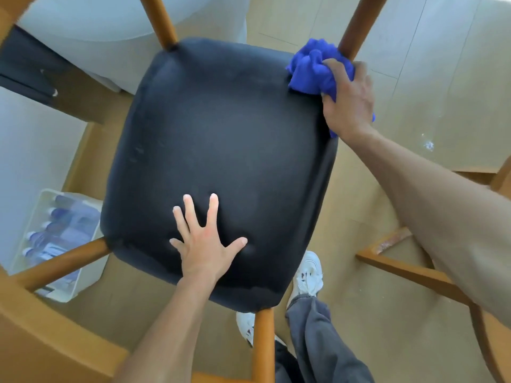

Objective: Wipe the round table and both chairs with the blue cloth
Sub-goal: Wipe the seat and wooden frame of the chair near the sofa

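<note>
Chair step: our right hand bunches the blue cloth at the seat corner; left hand, fingers spread, braces it. Next, we judge, sweep across.

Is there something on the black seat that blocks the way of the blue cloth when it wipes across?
Only the left hand, pressed flat with spread fingers on the near part of the black seat. The right hand holds the blue cloth at the far right corner; nothing else lies on the seat.
</note>
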Tool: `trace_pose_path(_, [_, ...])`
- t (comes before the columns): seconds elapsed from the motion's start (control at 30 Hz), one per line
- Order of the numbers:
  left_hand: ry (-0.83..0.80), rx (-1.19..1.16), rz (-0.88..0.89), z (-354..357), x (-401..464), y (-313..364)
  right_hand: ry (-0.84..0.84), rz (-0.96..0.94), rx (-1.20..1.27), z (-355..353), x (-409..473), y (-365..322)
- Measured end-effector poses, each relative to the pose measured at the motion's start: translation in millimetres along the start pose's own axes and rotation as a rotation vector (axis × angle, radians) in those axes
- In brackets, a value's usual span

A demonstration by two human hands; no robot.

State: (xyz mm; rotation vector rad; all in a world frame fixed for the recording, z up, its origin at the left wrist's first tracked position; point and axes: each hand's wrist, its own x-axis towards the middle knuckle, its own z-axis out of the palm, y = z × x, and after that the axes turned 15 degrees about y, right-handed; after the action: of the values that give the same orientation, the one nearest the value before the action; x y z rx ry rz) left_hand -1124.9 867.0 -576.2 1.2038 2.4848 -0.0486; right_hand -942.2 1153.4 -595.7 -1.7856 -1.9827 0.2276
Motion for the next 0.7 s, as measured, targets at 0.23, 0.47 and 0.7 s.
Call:
trace_pose_path(0.23, [-0.020, 0.015, 0.026, 0.3, 1.1, -0.2, 0.032, -0.003, -0.038, -8.9, -57.7, -23.2])
trace_pose_path(0.47, [-0.130, -0.118, 0.007, -15.7, 6.4, -5.6, -0.041, -0.219, -0.099, -35.8, -189.2, -62.5])
trace_pose_path(0.7, [-0.210, -0.207, 0.081, -57.6, 21.8, -42.9, -0.330, -0.610, 0.119, -82.5, -310.5, -58.2])
